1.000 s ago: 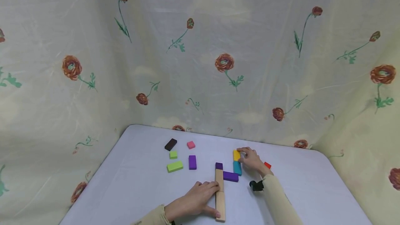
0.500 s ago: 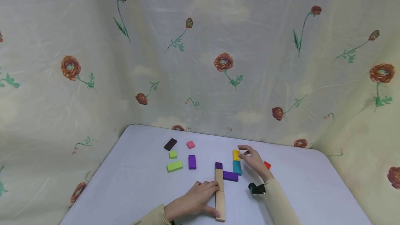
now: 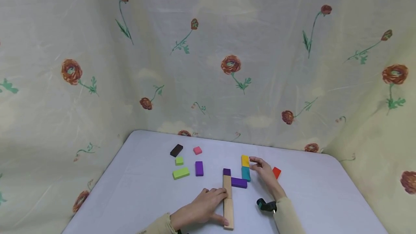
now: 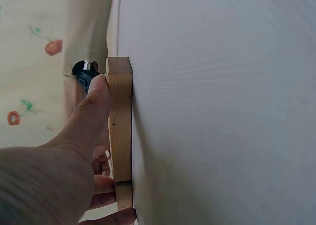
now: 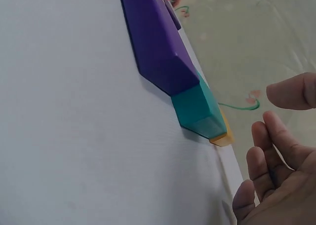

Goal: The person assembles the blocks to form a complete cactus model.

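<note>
Right hand (image 3: 265, 173), nearer, grip apart, hovering just right of yellow block (image 3: 245, 161), long axis running up-frame; left hand (image 3: 202, 207), fingers spread, touching wooden blocks (image 3: 229, 209), lower center.

At the left of one table (image 3: 130, 198), one dark block (image 3: 176, 150), one pink block (image 3: 197, 150), two light green blocks (image 3: 181, 173) and one lone purple block (image 3: 199, 168) can be counted. In the group nearer the middle, two plain wooden blocks (image 3: 229, 214), two further purple blocks (image 3: 239, 182), one teal block (image 3: 246, 173) and one yellow block (image 3: 245, 161) are seen. With one red block (image 3: 276, 172) at the right, twelve are counted altogether.
</note>
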A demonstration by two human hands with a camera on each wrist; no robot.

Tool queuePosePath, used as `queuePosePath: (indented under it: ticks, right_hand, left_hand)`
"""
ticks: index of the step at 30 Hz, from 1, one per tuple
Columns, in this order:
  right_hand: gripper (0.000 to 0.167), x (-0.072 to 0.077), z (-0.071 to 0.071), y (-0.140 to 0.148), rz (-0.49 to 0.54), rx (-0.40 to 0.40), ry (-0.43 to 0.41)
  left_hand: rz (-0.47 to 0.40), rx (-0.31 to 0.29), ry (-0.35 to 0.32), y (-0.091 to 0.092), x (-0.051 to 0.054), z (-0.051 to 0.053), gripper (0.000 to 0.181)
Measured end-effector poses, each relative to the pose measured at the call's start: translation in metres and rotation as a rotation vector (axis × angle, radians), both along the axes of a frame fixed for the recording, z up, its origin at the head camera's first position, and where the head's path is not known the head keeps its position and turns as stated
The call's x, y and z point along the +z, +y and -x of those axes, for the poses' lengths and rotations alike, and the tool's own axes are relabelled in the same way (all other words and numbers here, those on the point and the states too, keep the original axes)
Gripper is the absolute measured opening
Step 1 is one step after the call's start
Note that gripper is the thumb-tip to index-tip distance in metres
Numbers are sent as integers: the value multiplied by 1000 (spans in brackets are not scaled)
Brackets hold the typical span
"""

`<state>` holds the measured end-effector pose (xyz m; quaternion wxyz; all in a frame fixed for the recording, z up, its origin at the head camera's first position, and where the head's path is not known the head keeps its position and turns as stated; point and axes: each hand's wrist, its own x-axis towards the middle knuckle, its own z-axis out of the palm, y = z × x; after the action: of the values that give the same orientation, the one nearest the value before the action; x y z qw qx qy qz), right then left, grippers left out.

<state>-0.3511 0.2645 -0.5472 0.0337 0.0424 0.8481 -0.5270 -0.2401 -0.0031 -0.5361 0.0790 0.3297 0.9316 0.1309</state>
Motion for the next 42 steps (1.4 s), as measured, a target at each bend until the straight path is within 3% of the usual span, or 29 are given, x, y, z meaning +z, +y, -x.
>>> queuePosePath:
  ticks: [11, 20, 26, 31, 36, 39, 42]
  right_hand:
    - [48, -8, -11, 0, 108, 19, -25]
    - [52, -12, -13, -2, 13, 34, -28]
    - [54, -15, -15, -6, 12, 50, -59]
    - [54, -13, -15, -8, 2, 61, -47]
    - [53, -11, -14, -8, 9, 68, -46]
    - [53, -11, -14, -7, 19, 63, -65]
    - [52, -12, -14, -7, 25, 63, -71]
  left_hand:
    - [-16, -18, -6, 0, -3, -1, 93]
    - [-20, -32, -35, -1, -2, 2, 94]
    - [-90, -17, -58, -6, 0, 6, 81]
    - [-159, 16, 40, -22, 16, 21, 61]
    - [-219, 131, 126, -48, 37, 45, 47]
    - [-217, 204, 127, -63, 43, 61, 49]
    - [-198, 250, 93, -73, 40, 75, 53]
